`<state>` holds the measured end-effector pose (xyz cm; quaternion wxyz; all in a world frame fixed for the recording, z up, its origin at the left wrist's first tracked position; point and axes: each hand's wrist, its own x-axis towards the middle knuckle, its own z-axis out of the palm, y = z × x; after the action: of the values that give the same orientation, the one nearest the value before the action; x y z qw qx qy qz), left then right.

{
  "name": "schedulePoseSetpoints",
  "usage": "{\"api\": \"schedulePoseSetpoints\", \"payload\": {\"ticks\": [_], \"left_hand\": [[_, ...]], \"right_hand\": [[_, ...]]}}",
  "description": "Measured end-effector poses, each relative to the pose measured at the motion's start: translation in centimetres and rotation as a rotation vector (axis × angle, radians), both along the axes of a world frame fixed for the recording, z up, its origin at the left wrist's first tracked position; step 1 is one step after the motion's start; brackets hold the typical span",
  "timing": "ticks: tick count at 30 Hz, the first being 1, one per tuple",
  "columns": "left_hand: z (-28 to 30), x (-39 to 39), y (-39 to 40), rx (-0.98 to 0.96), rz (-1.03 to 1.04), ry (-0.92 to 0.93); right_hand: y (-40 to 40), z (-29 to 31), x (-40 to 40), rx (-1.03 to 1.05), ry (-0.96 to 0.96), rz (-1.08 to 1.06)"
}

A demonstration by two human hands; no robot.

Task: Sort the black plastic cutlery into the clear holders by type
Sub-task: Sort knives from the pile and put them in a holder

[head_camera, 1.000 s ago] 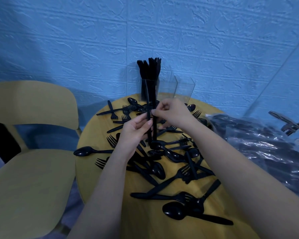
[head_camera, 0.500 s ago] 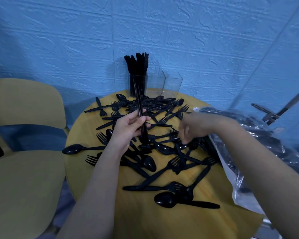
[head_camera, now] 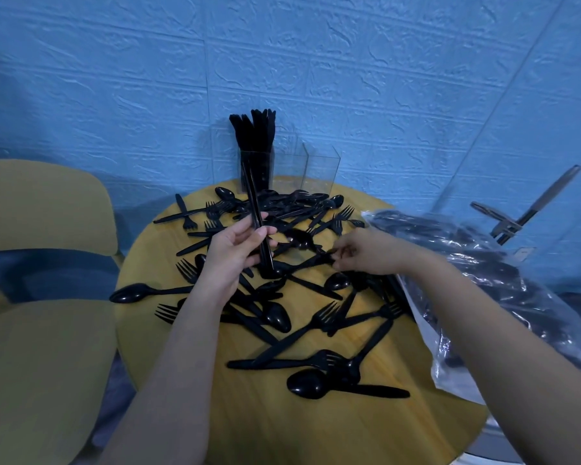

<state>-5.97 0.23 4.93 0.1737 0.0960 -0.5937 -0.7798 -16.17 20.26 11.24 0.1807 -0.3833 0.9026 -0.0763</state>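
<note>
Several black plastic forks, spoons and knives (head_camera: pixel 302 317) lie scattered over the round wooden table (head_camera: pixel 316 427). My left hand (head_camera: pixel 239 251) grips a small upright bundle of black knives (head_camera: pixel 257 216) above the pile. My right hand (head_camera: pixel 366 251) reaches into the pile and pinches a black knife (head_camera: pixel 311 261) lying there. At the table's far edge stand three clear holders: the left holder (head_camera: pixel 254 171) is packed with black knives, the middle holder (head_camera: pixel 289 166) and the right holder (head_camera: pixel 322 171) look empty.
A yellow chair (head_camera: pixel 41 297) stands left of the table. A clear plastic bag (head_camera: pixel 477 286) with more black cutlery lies on the table's right side. A blue textured wall rises right behind the holders. A metal stand (head_camera: pixel 530 209) leans at the far right.
My right hand left the bundle, moved right and down into the pile and closed on a knife. My left hand kept the bundle upright. The camera view shifted slightly.
</note>
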Motion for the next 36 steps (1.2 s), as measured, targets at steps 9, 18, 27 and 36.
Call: {"api": "schedulePoseSetpoints", "payload": {"ticks": [9, 18, 27, 36], "left_hand": [[-0.1, -0.1, -0.2, 0.047, 0.058, 0.001], [0.0, -0.1, 0.3, 0.029, 0.010, -0.010], [0.3, 0.1, 1.0, -0.032, -0.031, -0.017], [0.3, 0.2, 1.3, -0.051, -0.034, -0.019]], "right_hand": [[-2.0, -2.0, -1.0, -0.119, 0.030, -0.127], [1.1, 0.0, 0.1, 0.057, 0.054, 0.090], [1.3, -1.6, 1.8, 0.242, -0.037, 0.170], [1.6, -5.3, 3.5, -0.093, 0.348, -0.270]]}}
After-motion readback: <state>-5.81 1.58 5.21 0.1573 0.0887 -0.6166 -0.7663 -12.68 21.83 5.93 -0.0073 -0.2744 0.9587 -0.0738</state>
